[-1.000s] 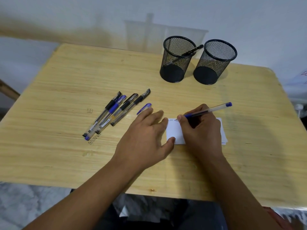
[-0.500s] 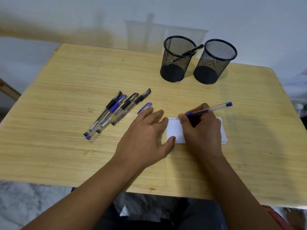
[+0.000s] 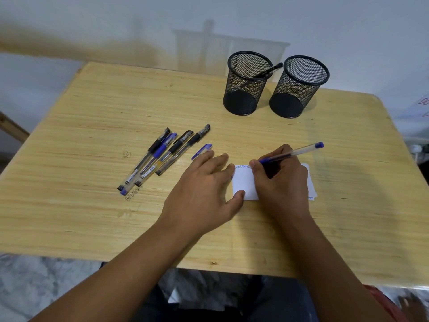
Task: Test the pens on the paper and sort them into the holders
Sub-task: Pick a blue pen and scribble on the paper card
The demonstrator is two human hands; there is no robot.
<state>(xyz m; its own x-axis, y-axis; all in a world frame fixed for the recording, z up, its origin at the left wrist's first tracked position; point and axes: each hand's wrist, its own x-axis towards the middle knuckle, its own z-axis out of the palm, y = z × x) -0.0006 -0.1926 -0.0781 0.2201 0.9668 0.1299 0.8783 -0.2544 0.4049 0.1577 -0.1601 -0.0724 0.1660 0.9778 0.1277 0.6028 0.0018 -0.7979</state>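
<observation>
Pen tip moved right along paper (image 3: 243, 182), pen (image 3: 291, 153) in right hand (image 3: 282, 180).

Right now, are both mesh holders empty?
No, the left holder has one black pen leaning inside it, while the right holder shows nothing inside.

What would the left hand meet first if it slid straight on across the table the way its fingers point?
Most likely the loose blue pen cap, lying just beyond the left hand's fingertips; whether they already touch it is unclear.
</observation>
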